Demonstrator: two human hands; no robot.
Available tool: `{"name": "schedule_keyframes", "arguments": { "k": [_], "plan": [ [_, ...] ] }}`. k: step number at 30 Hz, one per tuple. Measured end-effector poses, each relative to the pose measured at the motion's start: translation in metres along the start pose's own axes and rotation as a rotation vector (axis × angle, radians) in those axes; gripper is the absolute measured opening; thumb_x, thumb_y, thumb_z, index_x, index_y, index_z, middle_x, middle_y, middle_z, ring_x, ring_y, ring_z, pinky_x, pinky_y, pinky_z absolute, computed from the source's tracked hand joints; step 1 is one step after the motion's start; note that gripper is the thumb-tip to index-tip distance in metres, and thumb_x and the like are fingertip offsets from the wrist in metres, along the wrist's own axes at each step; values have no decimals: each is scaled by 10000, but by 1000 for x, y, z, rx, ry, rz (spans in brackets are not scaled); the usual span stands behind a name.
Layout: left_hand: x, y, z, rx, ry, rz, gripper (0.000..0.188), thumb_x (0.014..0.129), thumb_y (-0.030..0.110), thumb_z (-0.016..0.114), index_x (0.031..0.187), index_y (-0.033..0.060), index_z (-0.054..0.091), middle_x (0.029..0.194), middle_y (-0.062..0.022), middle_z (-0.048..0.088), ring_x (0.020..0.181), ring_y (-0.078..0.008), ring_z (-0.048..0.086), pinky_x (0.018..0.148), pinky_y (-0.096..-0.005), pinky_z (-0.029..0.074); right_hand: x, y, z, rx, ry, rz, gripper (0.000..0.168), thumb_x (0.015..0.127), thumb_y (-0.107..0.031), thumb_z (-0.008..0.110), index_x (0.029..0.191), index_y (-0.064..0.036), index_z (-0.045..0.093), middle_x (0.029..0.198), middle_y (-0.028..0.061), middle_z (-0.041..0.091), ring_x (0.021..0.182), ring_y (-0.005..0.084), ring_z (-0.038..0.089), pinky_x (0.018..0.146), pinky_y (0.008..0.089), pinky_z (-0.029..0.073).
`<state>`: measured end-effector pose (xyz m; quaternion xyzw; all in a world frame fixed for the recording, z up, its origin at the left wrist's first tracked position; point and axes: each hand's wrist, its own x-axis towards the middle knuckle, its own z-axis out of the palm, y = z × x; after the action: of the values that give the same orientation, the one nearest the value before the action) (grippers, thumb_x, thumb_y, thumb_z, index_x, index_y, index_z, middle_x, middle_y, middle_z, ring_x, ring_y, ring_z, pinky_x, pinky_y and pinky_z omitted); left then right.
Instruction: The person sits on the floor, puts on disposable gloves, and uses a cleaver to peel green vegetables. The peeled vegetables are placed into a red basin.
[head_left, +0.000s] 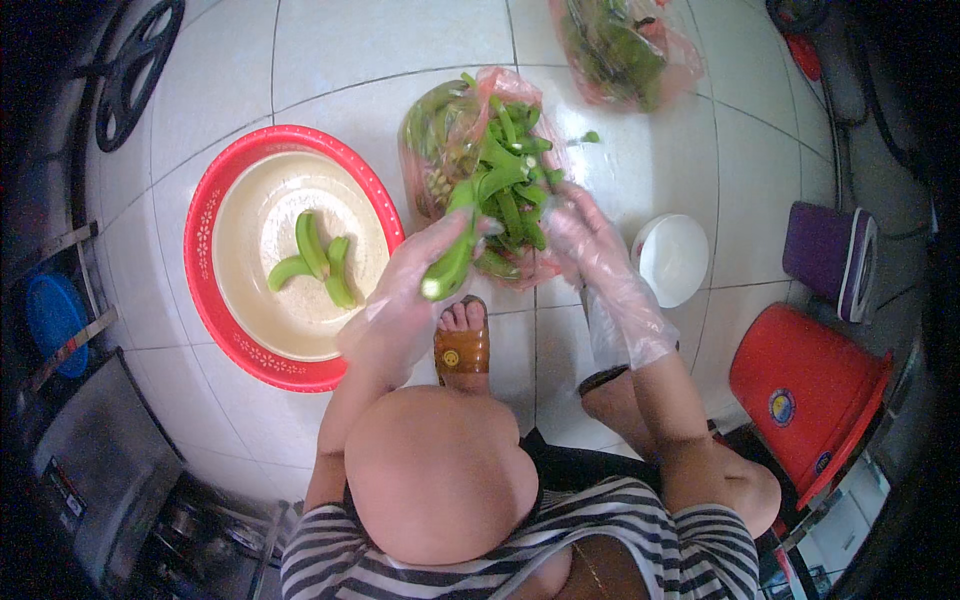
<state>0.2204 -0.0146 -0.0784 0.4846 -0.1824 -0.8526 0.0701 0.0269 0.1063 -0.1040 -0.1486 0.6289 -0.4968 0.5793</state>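
My left hand (409, 289), in a clear plastic glove, holds a green banana (452, 274), its pale cut end towards me. My right hand (589, 232), gloved too and blurred, is at the right side of a pile of green peels or stalks (510, 202); whether it grips something is hidden. The pile lies on a thin pink plastic bag (508, 82), with more green produce (439, 124) inside the bag at its left. Several green bananas (312, 244) lie in a red-rimmed basin (296, 133) to the left.
A white bowl (673, 259) stands on the tiled floor right of my right hand. Another pink bag of green produce (630, 56) lies farther off. At the right are a red bucket (802, 397) and a purple container (817, 244). My sandalled foot (463, 341) is below the pile.
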Motion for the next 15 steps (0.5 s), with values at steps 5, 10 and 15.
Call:
{"name": "schedule_keyframes", "arguments": {
  "k": [5, 10, 15],
  "plan": [
    [-30, 19, 5, 72, 172, 3, 425, 908, 358, 665, 1208, 61, 618, 986, -25, 632, 852, -118, 578, 740, -263, 467, 13, -14, -16, -88, -107, 145, 807, 914, -518, 603, 1461, 8, 327, 1323, 175, 509, 1161, 282, 557, 809, 383, 559],
    [-7, 8, 18, -30, 7, 160, 455, 963, 351, 600, 1290, 39, 546, 1021, -43, 628, 844, -129, 594, 768, -288, 487, 9, 8, 3, -62, -208, 157, 798, 908, -562, 585, 1432, 3, 378, 1328, 200, 501, 1114, 278, 578, 711, 365, 572],
    [14, -3, 25, -103, -8, 249, 515, 988, 370, 556, 1382, 52, 461, 1175, -79, 606, 969, -148, 614, 822, -281, 507, -5, -4, 6, -313, -166, -65, 817, 894, -573, 593, 1434, -1, 370, 1390, 227, 446, 1165, 326, 537, 969, 407, 463]
  ]
}}
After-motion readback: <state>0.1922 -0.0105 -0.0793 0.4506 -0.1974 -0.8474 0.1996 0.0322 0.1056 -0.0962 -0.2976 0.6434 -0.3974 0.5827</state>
